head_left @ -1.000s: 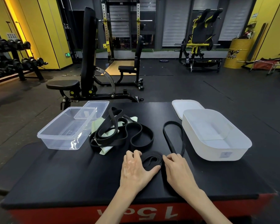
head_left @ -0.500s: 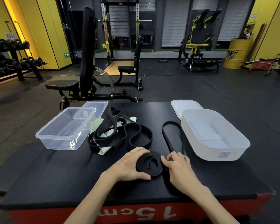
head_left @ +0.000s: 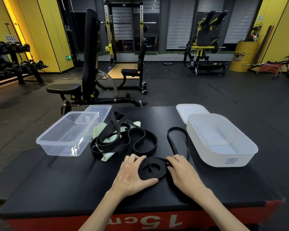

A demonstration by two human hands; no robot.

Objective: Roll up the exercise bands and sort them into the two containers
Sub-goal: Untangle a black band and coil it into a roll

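Observation:
A black exercise band lies partly rolled into a flat coil point(head_left: 151, 168) on the black platform point(head_left: 57, 184), near its front edge. My left hand point(head_left: 130, 174) cups the coil's left side, fingers over the top rim and thumb under its front. My right hand point(head_left: 182, 170) presses the band where it leaves the coil on the right. The unrolled tail point(head_left: 175, 139) loops back toward the white container point(head_left: 240, 157). A tangle of black bands point(head_left: 123, 140) lies over pale green bands point(head_left: 98, 130) beside the clear container point(head_left: 60, 144).
A clear lid point(head_left: 98, 112) leans behind the clear container and a white lid point(head_left: 190, 110) lies behind the white one. Beyond the platform stand a weight bench point(head_left: 88, 64), a rack, a dumbbell rack point(head_left: 10, 64) and a yellow drum point(head_left: 242, 55).
The coil has grown wider as more band was wound on. My left hand shifted from lying over the coil to cupping its left side; my right hand stays at the coil's right edge.

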